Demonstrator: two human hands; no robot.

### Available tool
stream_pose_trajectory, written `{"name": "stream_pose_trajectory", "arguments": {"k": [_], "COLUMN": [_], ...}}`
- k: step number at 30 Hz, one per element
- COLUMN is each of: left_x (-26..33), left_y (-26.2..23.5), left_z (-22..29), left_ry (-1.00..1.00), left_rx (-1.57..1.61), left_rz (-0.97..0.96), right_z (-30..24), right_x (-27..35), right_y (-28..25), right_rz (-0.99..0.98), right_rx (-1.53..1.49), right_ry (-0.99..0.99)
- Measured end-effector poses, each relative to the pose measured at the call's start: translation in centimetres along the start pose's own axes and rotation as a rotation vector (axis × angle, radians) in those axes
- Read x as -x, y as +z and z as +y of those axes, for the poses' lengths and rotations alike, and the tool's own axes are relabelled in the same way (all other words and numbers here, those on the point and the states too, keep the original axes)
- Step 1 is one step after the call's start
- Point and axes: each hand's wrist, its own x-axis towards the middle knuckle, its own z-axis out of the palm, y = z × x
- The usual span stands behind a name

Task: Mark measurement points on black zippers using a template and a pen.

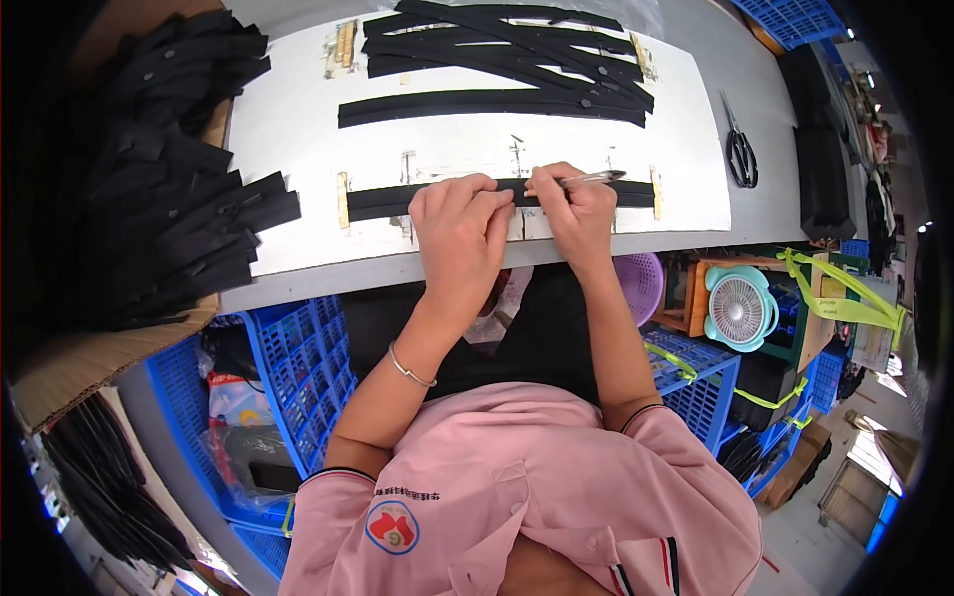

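A black zipper strip (pixel 378 202) lies straight across the near part of a white board (pixel 686 199), between small tan end blocks. My left hand (pixel 457 223) is closed on the strip near its middle, thumb and fingertips pressed together. My right hand (pixel 578 214) grips a pen (pixel 601 177), its fingertips down at the strip just right of my left hand. The pen's tip is hidden by the fingers. Beyond the hands lies a second black strip (pixel 477 105), and past it a crisscrossed pile of similar strips (pixel 497 45).
Black-handled scissors (pixel 739 154) lie right of the board on the grey table (pixel 765 89). At the left, a cardboard box (pixel 109 363) is heaped with black strips (pixel 149 199). Below the table edge stand blue crates (pixel 308 358), a purple basket (pixel 641 283) and a turquoise fan (pixel 740 308).
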Motion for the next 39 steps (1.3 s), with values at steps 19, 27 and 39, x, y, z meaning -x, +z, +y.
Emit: {"name": "stream_pose_trajectory", "arguments": {"k": [19, 27, 39], "left_x": [-0.2, -0.3, -2.8], "left_y": [0.1, 0.6, 8.5], "left_z": [0.4, 1.3, 5.3], "left_ry": [-0.024, -0.037, 0.126], "left_rx": [-0.048, -0.079, 0.107], "left_rz": [-0.033, -0.06, -0.142], "right_z": [-0.3, 3.9, 4.7], "right_x": [-0.1, -1.0, -1.0], "right_y": [-5.0, -10.4, -10.1], "right_rz": [-0.007, 0.06, -0.007], "right_rx": [-0.166, -0.055, 0.06], "right_ry": [0.065, 0.175, 0.16]}}
